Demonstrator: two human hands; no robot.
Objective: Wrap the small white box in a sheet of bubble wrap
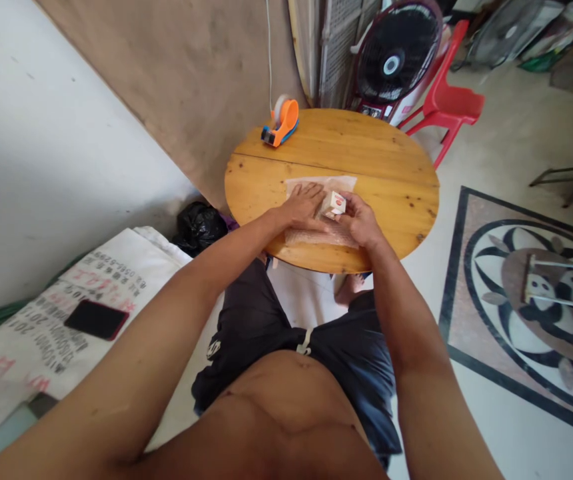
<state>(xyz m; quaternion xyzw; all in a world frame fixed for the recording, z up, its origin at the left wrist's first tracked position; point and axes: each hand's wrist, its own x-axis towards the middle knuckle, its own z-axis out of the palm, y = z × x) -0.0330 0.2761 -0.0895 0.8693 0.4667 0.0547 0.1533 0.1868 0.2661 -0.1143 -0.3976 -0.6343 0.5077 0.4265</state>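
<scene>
Left hand [308, 207] was spread, palm down, on a translucent wrap sheet [299, 237], just beside the small white box [335, 203]. Right hand [360, 219] pinched that box between thumb and fingers at its right side — couldn't tell if the box rested on the sheet. Box was over the sheet's middle, on the round wooden tabletop [396, 227]. Orange tape dispenser [288, 125] stood near the far-left edge — well apart from both hands.

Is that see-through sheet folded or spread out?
Spread out: the sheet lies flat on the table, its far edge showing beyond the left hand.
</scene>
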